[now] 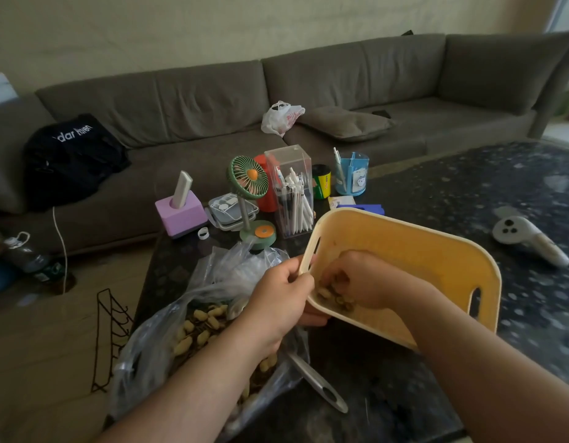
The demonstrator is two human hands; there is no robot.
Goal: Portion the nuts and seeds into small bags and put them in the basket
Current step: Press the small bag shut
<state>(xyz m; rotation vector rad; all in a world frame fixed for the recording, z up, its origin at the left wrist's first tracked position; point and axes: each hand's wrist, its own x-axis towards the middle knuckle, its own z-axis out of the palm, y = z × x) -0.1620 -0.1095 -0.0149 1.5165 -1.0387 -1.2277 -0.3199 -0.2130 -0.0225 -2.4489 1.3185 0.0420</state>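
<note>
1. The left hand [284,290] grips the near-left corner of the basket [436,251], thumb on the rim and fingers under it, so the yellow basket sits tilted toward the person above the dark table [468,187].
2. The right hand [356,279] reaches down inside the basket, fingers curled over a small heap of peanuts [328,295] in its low corner; it seems to be gathering them, though the fingertips are hidden.
3. A clear plastic bag [168,330] lies open at the table's near-left edge, just left of the basket, with many more peanuts in their shells inside it.
4. A pale scoop [318,385] lies on the table below the basket, partly under the bag.
5. Behind the basket stand a green fan [248,177], a clear pen box [292,193] and a blue pen holder [353,174].
6. A white controller [526,238] lies on the table to the right, well apart from the basket.
7. A grey sofa [308,91] runs along the wall behind.
</note>
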